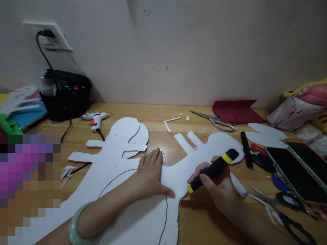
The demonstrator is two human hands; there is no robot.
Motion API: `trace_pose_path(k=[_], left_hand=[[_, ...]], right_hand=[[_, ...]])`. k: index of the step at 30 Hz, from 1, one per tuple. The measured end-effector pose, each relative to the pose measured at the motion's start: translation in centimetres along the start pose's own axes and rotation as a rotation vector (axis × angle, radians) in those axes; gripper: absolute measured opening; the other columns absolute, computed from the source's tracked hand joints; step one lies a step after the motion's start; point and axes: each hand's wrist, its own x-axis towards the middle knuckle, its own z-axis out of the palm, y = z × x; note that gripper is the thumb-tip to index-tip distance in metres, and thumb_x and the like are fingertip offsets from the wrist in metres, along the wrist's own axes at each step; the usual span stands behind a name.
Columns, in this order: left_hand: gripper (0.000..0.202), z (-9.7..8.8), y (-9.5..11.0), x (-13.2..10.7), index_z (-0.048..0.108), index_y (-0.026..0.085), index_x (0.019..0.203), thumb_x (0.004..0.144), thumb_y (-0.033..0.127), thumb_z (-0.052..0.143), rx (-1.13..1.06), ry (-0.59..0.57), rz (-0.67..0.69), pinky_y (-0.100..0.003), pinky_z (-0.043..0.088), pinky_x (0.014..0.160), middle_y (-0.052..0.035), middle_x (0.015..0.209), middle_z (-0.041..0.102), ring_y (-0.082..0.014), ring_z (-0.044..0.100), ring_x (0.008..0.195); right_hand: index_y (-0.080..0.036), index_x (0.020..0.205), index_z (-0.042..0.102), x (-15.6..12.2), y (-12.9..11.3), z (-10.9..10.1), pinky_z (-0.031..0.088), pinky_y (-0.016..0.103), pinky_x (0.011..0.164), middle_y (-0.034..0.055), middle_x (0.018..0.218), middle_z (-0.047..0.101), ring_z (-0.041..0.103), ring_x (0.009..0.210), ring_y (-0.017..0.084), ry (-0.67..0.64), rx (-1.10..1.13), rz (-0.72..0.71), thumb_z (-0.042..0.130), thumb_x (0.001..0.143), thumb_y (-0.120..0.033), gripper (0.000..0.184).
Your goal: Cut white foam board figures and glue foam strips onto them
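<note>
A large white board cut-out point(150, 217), with finger-like tabs and a black curved line drawn on it, lies on the wooden table. My left hand point(152, 173) presses flat on it, fingers stretched out and thumb spread, with a green bangle point(78, 223) on the wrist. My right hand point(217, 180) is closed round a thick black tool with yellow bands point(212, 172). The tool is tilted, and its lower yellow end is at the board's cut edge beside my left thumb. Its exact kind and tip are hard to make out.
A glue gun point(96, 119) with a cord stands behind the board. Scissors point(217, 120) lie near a dark red sheet point(235, 110); black-handled scissors point(283, 207) lie right. Also there are a black marker point(246, 149), phones point(293, 172), white cut-outs point(265, 136) and a black bag point(66, 97).
</note>
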Motion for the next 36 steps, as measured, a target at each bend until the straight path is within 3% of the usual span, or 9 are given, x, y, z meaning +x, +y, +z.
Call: trace_pose_path(k=[10, 17, 22, 28, 36], left_hand=[[0.140, 0.0, 0.0, -0.1, 0.013, -0.001, 0.156, 0.056, 0.076, 0.074, 0.017, -0.009, -0.011, -0.054, 0.004, 0.120, -0.0256, 0.162, 0.002, -0.0388, -0.002, 0.150], [0.138, -0.7, 0.5, -0.4, 0.015, -0.001, 0.156, 0.057, 0.076, 0.073, 0.016, -0.024, -0.017, -0.055, 0.006, 0.120, -0.0253, 0.162, 0.003, -0.0398, 0.000, 0.150], [0.139, -0.5, 0.4, -0.2, 0.013, 0.001, 0.157, 0.057, 0.077, 0.073, 0.064, -0.042, -0.027, -0.052, 0.005, 0.121, -0.0240, 0.162, 0.001, -0.0378, -0.001, 0.150], [0.141, 0.6, -0.4, -0.1, 0.013, 0.002, 0.157, 0.055, 0.079, 0.073, 0.056, 0.025, 0.025, -0.057, 0.008, 0.120, -0.0245, 0.162, 0.007, -0.0419, 0.003, 0.150], [0.141, 0.7, -0.6, -0.1, 0.012, 0.004, 0.157, 0.056, 0.081, 0.072, 0.053, 0.013, 0.035, -0.057, 0.007, 0.120, -0.0244, 0.163, 0.006, -0.0414, 0.001, 0.150]], right_hand=[[-0.032, 0.102, 0.035, -0.2, 0.4, -0.7, 0.057, 0.039, 0.076, -0.0042, 0.088, 0.065, 0.071, 0.079, 0.019, -0.182, -0.104, -0.056, 0.065, 0.091, -0.023, 0.033], [-0.031, 0.093, 0.034, 0.7, -0.4, 0.1, 0.058, 0.035, 0.067, -0.0065, 0.079, 0.066, 0.071, 0.070, 0.017, -0.112, -0.112, -0.004, 0.067, 0.085, -0.023, 0.035], [-0.029, 0.095, 0.039, 1.0, 0.6, -0.8, 0.056, 0.036, 0.074, -0.0049, 0.079, 0.068, 0.070, 0.073, 0.017, -0.128, -0.159, 0.092, 0.063, 0.088, -0.022, 0.025], [-0.029, 0.097, 0.038, 1.1, 2.0, -1.5, 0.057, 0.034, 0.071, -0.0055, 0.078, 0.069, 0.071, 0.072, 0.017, -0.119, -0.106, 0.068, 0.063, 0.089, -0.023, 0.027], [-0.028, 0.095, 0.039, 1.2, 1.8, -1.0, 0.058, 0.031, 0.063, -0.0055, 0.072, 0.068, 0.070, 0.063, 0.016, -0.031, -0.056, 0.054, 0.066, 0.086, -0.025, 0.029]])
